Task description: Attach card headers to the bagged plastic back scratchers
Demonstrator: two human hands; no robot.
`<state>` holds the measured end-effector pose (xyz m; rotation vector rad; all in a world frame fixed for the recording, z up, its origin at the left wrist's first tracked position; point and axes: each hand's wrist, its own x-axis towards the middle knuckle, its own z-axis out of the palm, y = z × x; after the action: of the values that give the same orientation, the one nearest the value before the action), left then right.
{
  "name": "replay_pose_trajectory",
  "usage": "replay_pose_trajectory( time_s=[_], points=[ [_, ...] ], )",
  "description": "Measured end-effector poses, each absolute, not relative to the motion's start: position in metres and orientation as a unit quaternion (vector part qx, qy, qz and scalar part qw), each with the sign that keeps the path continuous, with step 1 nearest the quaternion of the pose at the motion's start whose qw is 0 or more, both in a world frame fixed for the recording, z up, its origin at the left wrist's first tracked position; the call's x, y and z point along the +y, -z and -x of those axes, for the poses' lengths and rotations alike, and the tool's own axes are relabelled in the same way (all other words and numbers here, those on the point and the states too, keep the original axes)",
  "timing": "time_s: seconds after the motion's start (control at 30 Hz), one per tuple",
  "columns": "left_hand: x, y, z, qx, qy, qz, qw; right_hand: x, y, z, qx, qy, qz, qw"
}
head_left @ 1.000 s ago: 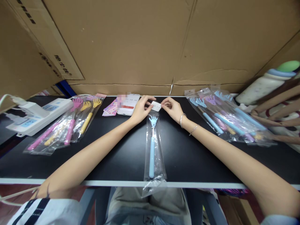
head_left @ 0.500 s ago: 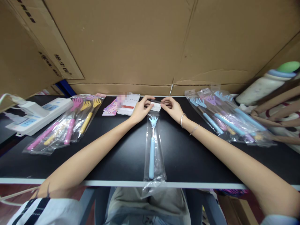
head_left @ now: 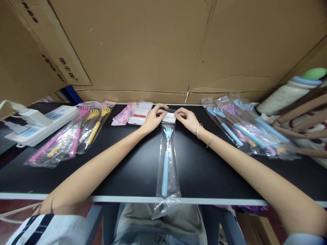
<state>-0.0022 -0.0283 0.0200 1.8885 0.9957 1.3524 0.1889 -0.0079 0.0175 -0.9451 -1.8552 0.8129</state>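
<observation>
A light-blue back scratcher (head_left: 165,170) lies inside a clear plastic bag (head_left: 173,177), its hand-shaped head pointing away from me. The bag's bottom end hangs over the front edge of the table. At the bag's top is a small white card (head_left: 169,117); I cannot tell whether it is inside or on the bag. My left hand (head_left: 155,117) is closed at the card's left edge, thumb and fingers curled around it. On the opposite edge, my right hand (head_left: 187,117) pinches with thumb and forefinger.
Bagged pink and yellow back scratchers (head_left: 76,136) lie left, beside a power strip (head_left: 43,124). More bagged ones (head_left: 247,126) are piled right, near a bottle (head_left: 286,93). A phone (head_left: 140,114) and pink cards (head_left: 120,117) sit at the back, before a cardboard wall (head_left: 143,51).
The white card now lies more level between my hands. The bagged back scratcher has shifted slightly toward me. Both hands stay in nearly the same place.
</observation>
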Motion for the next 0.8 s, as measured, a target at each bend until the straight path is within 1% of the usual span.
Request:
replay_pose_trajectory(
  time_s=[0.23,0.37,0.53,0.7,0.8],
  points=[
    [-0.0269,-0.0188,0.0025,0.381,-0.509,-0.703,0.319,-0.0075,-0.0174,-0.1898,-0.746,-0.328,0.374,0.443],
    [-0.0255,-0.0176,0.0023,0.377,-0.517,-0.688,0.342,-0.0025,-0.0141,-0.1898,-0.737,-0.330,0.397,0.436],
    [-0.0224,-0.0147,0.0030,0.377,-0.521,-0.682,0.348,0.0002,-0.0105,-0.1861,-0.726,-0.352,0.405,0.431],
    [-0.0198,-0.0128,0.0039,0.387,-0.504,-0.682,0.362,-0.0040,-0.0121,-0.1821,-0.706,-0.367,0.402,0.452],
    [-0.0198,-0.0133,0.0026,0.397,-0.500,-0.672,0.375,-0.0054,-0.0137,-0.1811,-0.697,-0.393,0.397,0.450]
  ],
)
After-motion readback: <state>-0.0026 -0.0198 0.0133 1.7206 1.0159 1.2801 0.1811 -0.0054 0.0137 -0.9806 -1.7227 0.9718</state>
